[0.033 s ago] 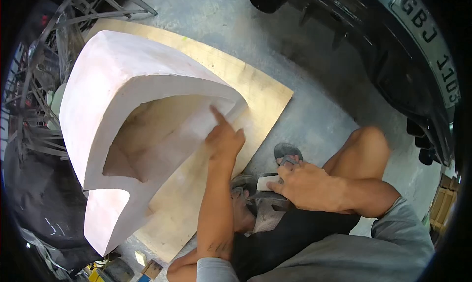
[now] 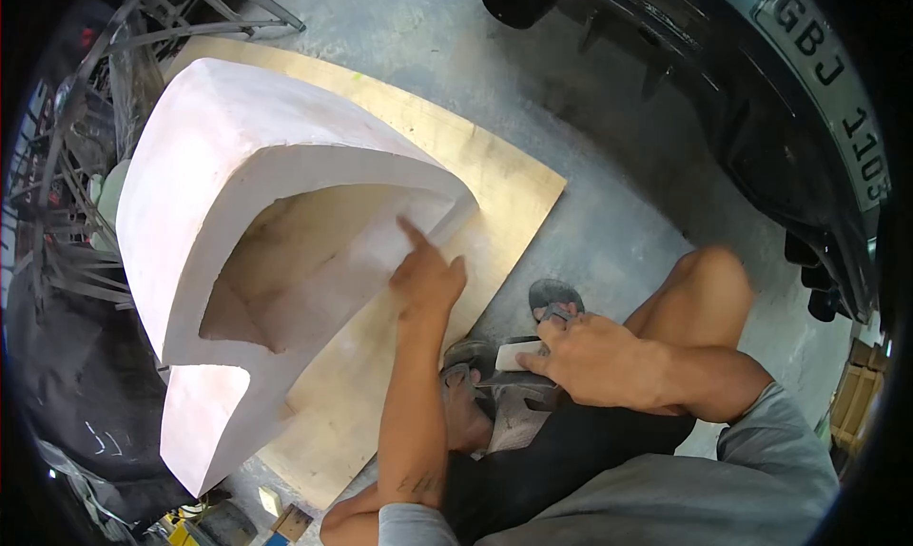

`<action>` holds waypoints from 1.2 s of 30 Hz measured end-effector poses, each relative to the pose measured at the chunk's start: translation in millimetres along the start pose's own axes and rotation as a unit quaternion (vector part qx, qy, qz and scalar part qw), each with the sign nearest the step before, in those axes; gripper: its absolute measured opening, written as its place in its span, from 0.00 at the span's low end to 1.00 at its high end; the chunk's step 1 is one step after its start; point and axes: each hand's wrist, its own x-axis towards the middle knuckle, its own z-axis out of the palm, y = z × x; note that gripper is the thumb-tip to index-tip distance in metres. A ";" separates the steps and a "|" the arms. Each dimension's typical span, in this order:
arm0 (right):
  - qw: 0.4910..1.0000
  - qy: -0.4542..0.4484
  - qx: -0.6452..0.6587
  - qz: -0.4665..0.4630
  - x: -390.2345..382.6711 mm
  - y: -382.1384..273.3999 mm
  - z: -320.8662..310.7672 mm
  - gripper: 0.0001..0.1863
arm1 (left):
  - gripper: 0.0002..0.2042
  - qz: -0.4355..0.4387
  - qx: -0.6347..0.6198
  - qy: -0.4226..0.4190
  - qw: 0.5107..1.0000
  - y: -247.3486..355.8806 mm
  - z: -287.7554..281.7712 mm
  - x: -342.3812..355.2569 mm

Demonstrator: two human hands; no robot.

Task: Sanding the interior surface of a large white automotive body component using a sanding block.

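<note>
A large, pale pinkish-white shell-like form (image 2: 276, 168) with a wide curved opening stands on a wooden board (image 2: 518, 170). My left hand (image 2: 427, 278) is over the right part of its grey-white rim. The index finger is stretched toward the rim and the thumb stands apart, with nothing held. Whether the fingertip touches the surface, I cannot tell. Near my knees, my right hand (image 2: 599, 358) is closed around a small white rectangular block (image 2: 512, 357); the fingers cover much of it.
Grey metal frames (image 2: 95, 156) and black sheeting (image 2: 86, 394) crowd the left side. A dark vehicle rear (image 2: 742, 137) curves along the upper right. My sandalled feet (image 2: 471, 375) are beside the board on the concrete floor (image 2: 418, 32). Small blocks (image 2: 271, 500) lie at lower left.
My left hand has shifted slightly left, its index fingertip moving a little down and left along the rim. The right hand keeps its hold on the white block.
</note>
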 end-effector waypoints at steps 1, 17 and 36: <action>1.000 -0.003 -0.006 0.003 -3.0 -0.2 -7.5 0.24 | 0.53 0.007 0.023 0.042 0.999 -15.4 7.2 -9.4; 0.944 0.288 -0.049 0.151 119.1 9.5 13.8 0.27 | 0.24 -0.006 -0.116 0.431 0.895 -249.5 -207.5 -110.8; 0.940 0.288 -0.018 0.181 125.7 38.6 36.1 0.25 | 0.32 -0.131 0.020 0.316 0.939 -210.7 -185.0 -81.7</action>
